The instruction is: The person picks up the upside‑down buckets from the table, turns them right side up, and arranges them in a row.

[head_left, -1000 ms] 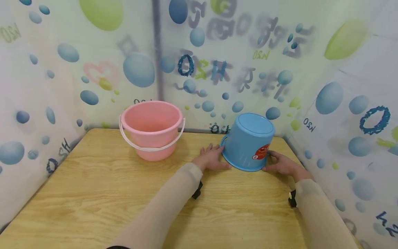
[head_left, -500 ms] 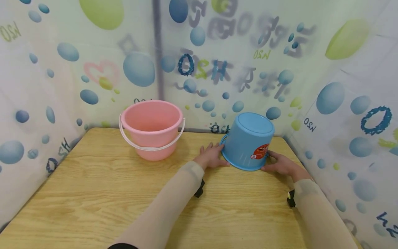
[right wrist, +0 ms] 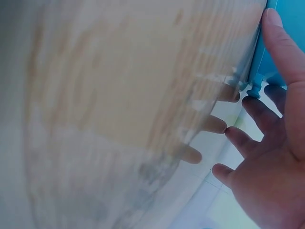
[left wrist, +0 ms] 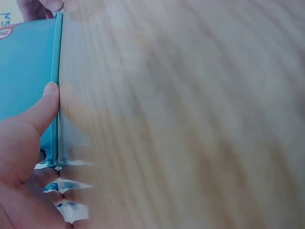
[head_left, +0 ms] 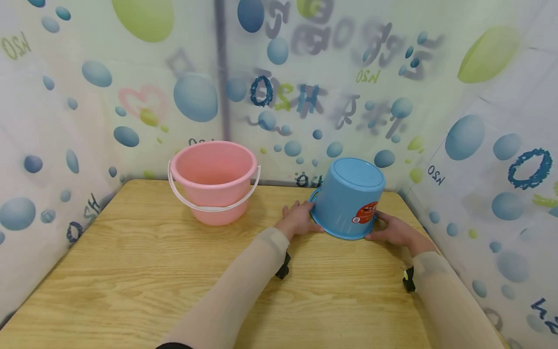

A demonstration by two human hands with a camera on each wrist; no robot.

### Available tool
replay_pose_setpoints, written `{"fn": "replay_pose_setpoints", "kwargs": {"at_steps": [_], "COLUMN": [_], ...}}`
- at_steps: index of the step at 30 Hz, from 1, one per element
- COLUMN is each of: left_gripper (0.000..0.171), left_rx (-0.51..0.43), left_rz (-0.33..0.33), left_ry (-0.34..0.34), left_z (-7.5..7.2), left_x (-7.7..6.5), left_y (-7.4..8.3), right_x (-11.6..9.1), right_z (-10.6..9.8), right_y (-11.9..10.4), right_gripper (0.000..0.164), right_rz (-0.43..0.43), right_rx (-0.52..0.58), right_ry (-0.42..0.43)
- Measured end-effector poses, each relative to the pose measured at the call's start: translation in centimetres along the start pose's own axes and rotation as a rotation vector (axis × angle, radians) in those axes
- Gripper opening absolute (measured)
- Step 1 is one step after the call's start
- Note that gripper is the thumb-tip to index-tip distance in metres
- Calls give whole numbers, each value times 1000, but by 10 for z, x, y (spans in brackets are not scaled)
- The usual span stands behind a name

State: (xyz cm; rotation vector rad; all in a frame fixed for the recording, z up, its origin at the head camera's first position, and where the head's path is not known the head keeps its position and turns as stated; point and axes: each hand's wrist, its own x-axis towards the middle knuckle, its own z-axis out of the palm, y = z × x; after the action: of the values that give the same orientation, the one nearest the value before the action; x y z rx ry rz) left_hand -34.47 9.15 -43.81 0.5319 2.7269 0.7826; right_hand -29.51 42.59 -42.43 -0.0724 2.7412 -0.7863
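A blue bucket [head_left: 346,201] stands upside down at the back right of the table, its rim down on the tabletop and a red sticker on its side. To its left, my left hand [head_left: 300,219] touches the rim with the thumb, fingers spread along the side; the left wrist view shows the thumb [left wrist: 45,107] lying against the rim. My right hand [head_left: 394,230] is at the bucket's right side. In the right wrist view its thumb [right wrist: 281,43] lies on the rim and the other fingers [right wrist: 259,114] are loosely spread near the handle joint.
A pink bucket [head_left: 213,201] stands upright at the back left, its white handle [head_left: 213,209] hanging down in front. Patterned curtains [head_left: 279,87] enclose the wooden table [head_left: 131,271] at the back and sides.
Both hands stay at the blue bucket, which keeps its place. The left forearm has shifted slightly to the right.
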Motion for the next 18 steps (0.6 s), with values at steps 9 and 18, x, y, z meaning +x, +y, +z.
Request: {"fn": "replay_pose_setpoints", "kwargs": {"at_steps": [9, 18], "left_gripper": [96, 95], "left_rx": [28, 29], "left_rz": [-8, 2], "left_ry": [23, 28], "left_z": [2, 3], "left_x": [2, 5], "left_y": [-3, -4], "right_x": [2, -2], "right_z": [3, -1], "right_y": [-2, -4], "right_gripper": [122, 126], "right_rz": [-12, 23], "right_rx": [-23, -35], "right_ry": [17, 16]}}
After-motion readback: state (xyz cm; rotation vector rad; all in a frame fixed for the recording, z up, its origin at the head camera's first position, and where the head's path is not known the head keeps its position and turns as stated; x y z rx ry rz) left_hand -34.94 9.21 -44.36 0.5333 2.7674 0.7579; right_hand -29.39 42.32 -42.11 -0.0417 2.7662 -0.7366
